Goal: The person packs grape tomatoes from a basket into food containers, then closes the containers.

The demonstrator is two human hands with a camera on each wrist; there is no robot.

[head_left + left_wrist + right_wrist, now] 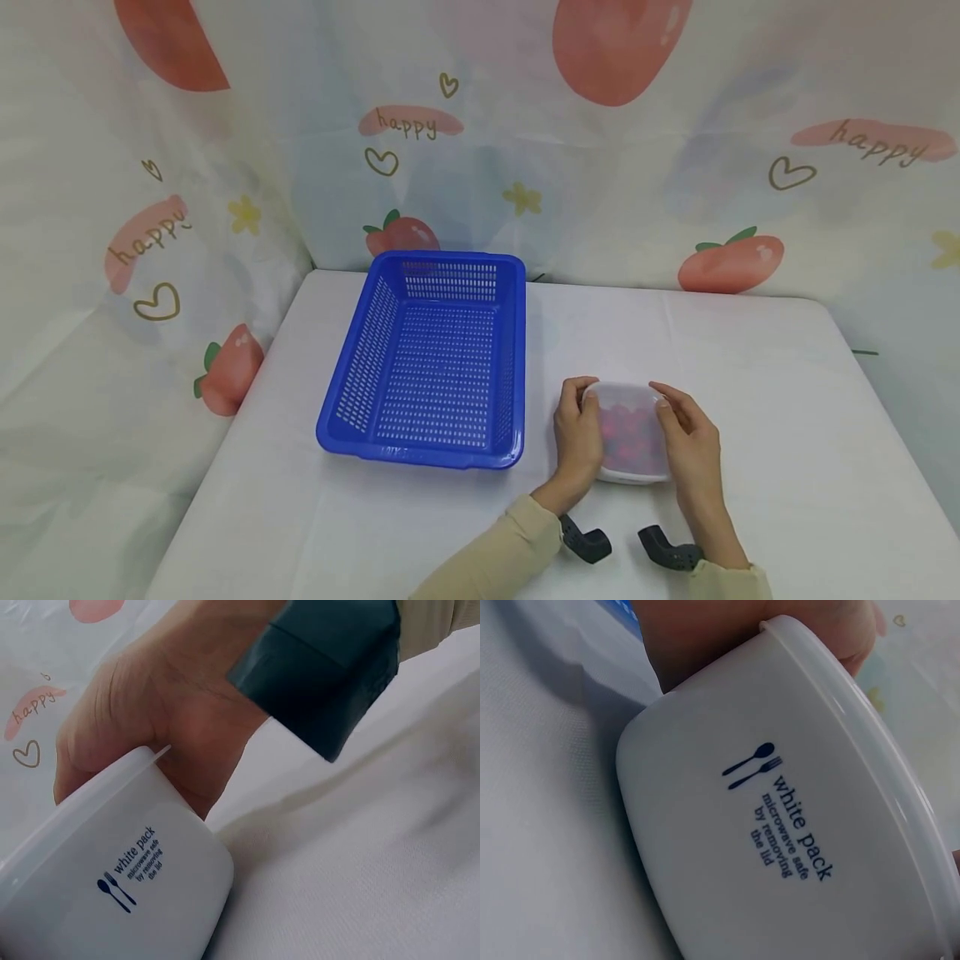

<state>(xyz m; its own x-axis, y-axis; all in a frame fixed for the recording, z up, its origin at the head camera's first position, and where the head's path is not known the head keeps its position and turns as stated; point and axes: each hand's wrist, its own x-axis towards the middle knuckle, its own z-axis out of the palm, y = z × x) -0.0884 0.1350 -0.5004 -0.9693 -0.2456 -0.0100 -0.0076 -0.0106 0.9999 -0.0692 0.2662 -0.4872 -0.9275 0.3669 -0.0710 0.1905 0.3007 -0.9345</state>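
Setup's a table covered in a plain white cloth (787,433) with rounded far corners, lit pretty soft and even. Behind and to both sides hangs a pale fabric backdrop (600,192) printed with pink strawberries, little yellow flowers, outlined hearts and the word "happy", draping down past the table edge on the left.

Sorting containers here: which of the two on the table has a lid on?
The small white box between both hands; a translucent lid covers it. The blue basket to its left is open-topped.
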